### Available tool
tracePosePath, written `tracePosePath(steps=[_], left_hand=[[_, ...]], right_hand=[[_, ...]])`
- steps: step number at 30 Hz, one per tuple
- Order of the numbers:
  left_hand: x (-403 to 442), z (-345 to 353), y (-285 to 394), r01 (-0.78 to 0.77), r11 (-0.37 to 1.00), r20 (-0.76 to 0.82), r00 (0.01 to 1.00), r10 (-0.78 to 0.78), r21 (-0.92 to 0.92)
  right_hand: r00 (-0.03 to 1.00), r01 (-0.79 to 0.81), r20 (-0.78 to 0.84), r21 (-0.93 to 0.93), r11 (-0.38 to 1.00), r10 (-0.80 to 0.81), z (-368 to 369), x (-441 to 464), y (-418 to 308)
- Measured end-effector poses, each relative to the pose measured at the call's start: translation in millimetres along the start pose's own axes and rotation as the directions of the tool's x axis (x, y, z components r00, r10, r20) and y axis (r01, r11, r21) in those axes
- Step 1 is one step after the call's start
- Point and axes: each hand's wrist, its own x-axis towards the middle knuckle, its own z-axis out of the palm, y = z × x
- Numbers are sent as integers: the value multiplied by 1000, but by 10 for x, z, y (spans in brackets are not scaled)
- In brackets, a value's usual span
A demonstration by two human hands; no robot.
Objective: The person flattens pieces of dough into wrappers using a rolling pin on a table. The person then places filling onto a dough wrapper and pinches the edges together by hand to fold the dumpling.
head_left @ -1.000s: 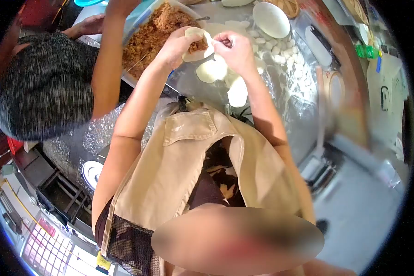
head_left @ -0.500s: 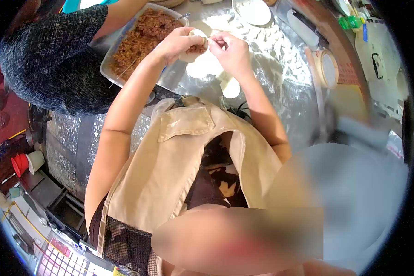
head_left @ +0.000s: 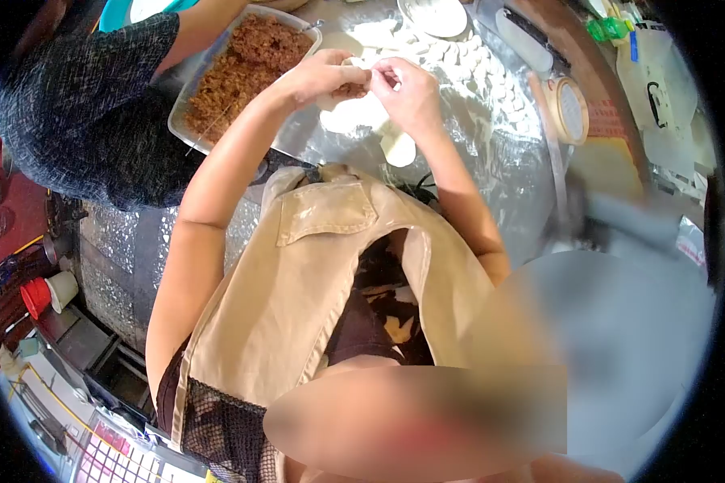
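Note:
My left hand (head_left: 328,78) and my right hand (head_left: 407,91) meet above the floury metal table (head_left: 314,145). Between their closed fingertips is a dumpling (head_left: 359,62), mostly hidden by the fingers. The thumb and index finger of the right hand pinch at its edge. Just below the hands lie flat, round dough wrappers (head_left: 399,150), dusted white. A clear tub of brown minced filling (head_left: 246,68) stands left of my left hand, with a thin metal handle poking out at its corner.
Many pale dough pieces (head_left: 491,80) lie scattered in flour to the right. A white bowl (head_left: 435,16) stands at the back. A rolling pin (head_left: 549,133) and a round lidded tub (head_left: 570,111) are at the right edge. Another person's dark sleeve (head_left: 80,105) reaches in from the left.
My hands have drawn closer together, and the fingers now cover more of the dumpling. The whole view has shifted slightly.

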Motion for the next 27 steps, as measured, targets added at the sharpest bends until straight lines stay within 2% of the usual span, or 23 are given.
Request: tracePosePath(steps=[1, 2, 4, 6, 7, 9, 12, 14, 15, 16, 17, 18, 19, 20, 21, 22, 24, 25, 27], left_hand=[[31, 1, -54, -18, 993, 27, 999, 21, -116], [44, -23, -101, -17, 993, 28, 999, 20, -116], [40, -80, -133, -14, 981, -68, 998, 1, -193], [48, -84, -141, -23, 982, -50, 999, 14, -189], [45, -84, -134, -38, 982, -34, 999, 33, -182], [37, -75, -110, -36, 987, -35, 999, 30, -156], [68, -75, -175, -51, 994, -50, 998, 47, -93], [66, -49, -269, -66, 996, -66, 996, 62, -60], [31, -9, -300, -36, 987, -61, 998, 27, -154], [5, 24, -345, -3, 969, -52, 999, -10, -248], [31, 43, -438, -8, 960, -47, 999, -6, -281], [29, 77, -442, -6, 959, -48, 999, -7, -283], [26, 120, -436, -11, 958, -57, 998, -5, -288], [23, 156, -432, -15, 956, -63, 998, -4, -293], [17, 179, -374, -30, 976, -69, 997, 15, -217], [4, 217, -317, -28, 976, -63, 998, 15, -217], [-11, 301, -176, -23, 998, -85, 996, 19, -51], [9, 318, -135, -26, 999, -50, 998, 28, 39], [73, 388, -114, -55, 994, -19, 998, 57, 92]], right_hand=[[1000, -1, 0, 0, 1000, 1, -10, -12, 5], [998, -62, 3, 46, 997, 62, -26, -40, 4], [992, -128, 8, 90, 988, 128, -46, -56, 12], [987, -159, 10, 232, 959, 161, -42, -80, 14], [986, -163, 13, 234, 958, 165, -60, -87, 0], [947, -312, 151, 233, 921, 283, -127, -82, -36], [932, -355, 185, 311, 881, 310, -135, -128, 21], [927, -367, 191, 266, 891, 324, -135, -127, 21], [922, -373, 196, 221, 901, 333, -135, -120, 14], [920, -377, 198, 220, 899, 338, -136, -128, -19], [954, -283, 146, 139, 949, 263, -139, -139, -57], [979, -185, 101, 51, 982, 179, -146, -148, -74], [979, -185, 101, 50, 981, 179, -142, -160, -42], [993, -105, 53, 47, 993, 102, -134, -184, 13], [1000, -25, 3, 38, 999, 25, -144, -201, 24], [1000, -29, 0, 34, 999, 29, -167, -226, 27], [985, -172, 25, 49, 984, 171, -232, -268, 11], [984, -178, 15, 47, 983, 178, -264, -291, 11], [986, -160, -34, 52, 986, 162, -343, -345, 18]])
